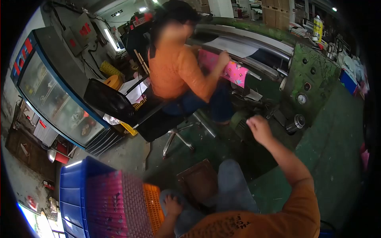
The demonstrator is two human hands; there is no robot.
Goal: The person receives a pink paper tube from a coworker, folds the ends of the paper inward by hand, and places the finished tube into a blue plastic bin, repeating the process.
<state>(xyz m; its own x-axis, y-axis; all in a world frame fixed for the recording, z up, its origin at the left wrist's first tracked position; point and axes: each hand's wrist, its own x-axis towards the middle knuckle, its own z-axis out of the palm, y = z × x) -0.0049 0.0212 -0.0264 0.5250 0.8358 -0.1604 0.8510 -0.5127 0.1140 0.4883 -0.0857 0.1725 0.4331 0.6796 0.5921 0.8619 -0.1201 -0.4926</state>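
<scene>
My left hand (173, 205) lies on my left knee with its fingers spread, holding nothing that shows. It is beside an orange plastic crate (152, 202). My right hand (260, 130) is raised out in front of me, over the dark floor near the green machine. Its fingers are curled together, and whatever may be in them cannot be made out. A seated person in an orange shirt (170, 73) holds a pink patterned sheet (236, 74) before the machine's rollers (270, 71).
A blue crate (73, 198) and a stack of pink rolled material (105, 204) stand at my left. An office chair (109, 97) and a glass-door fridge (53, 93) are beyond. The green machine panel (313, 79) with a gauge rises at right. A brown box (196, 180) sits between my knees.
</scene>
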